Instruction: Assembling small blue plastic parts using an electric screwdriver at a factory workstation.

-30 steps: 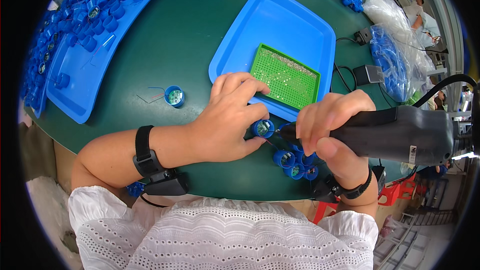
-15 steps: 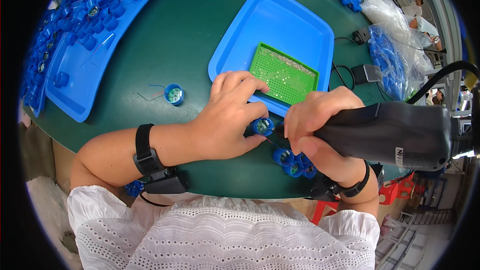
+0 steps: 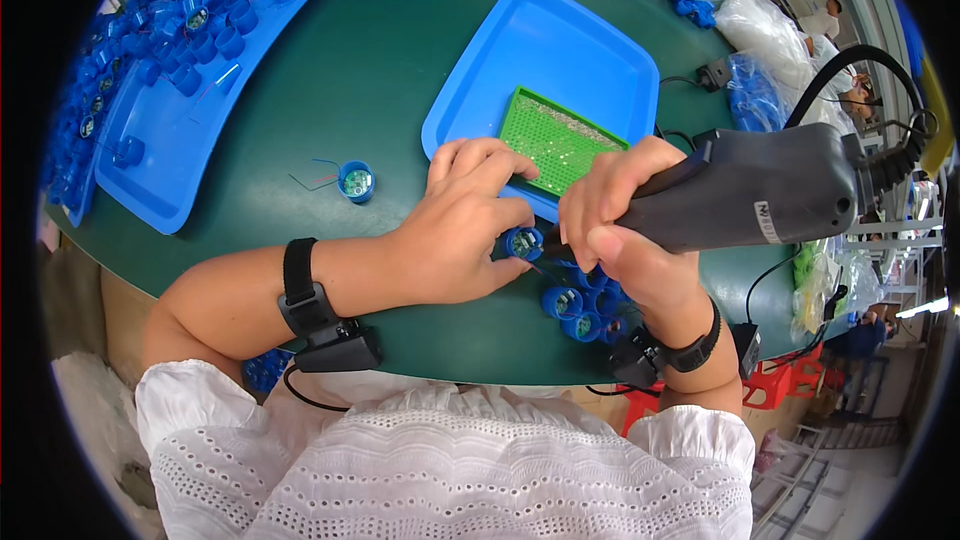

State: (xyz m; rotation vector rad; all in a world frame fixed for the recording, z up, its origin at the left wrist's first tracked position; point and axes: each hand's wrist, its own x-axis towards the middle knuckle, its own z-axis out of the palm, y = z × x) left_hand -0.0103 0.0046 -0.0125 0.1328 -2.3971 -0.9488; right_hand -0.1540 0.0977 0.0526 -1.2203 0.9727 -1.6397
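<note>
Blue plastic cup (image 3: 522, 243) is sitting just right of centre in the frame, mouth up, and you've got your left hand (image 3: 462, 225) on it, thumb and index pinched around its left side. Your right hand (image 3: 632, 205) is wrapped tight around the front of that chunky black handheld tool (image 3: 760, 190). Tool's long axis slants from the right of the frame down-left toward the cup's right rim, so the cup lies just left of your right fingers. Left hand's the nearer one, actually touching. Can't tell if the tip makes contact.
</note>
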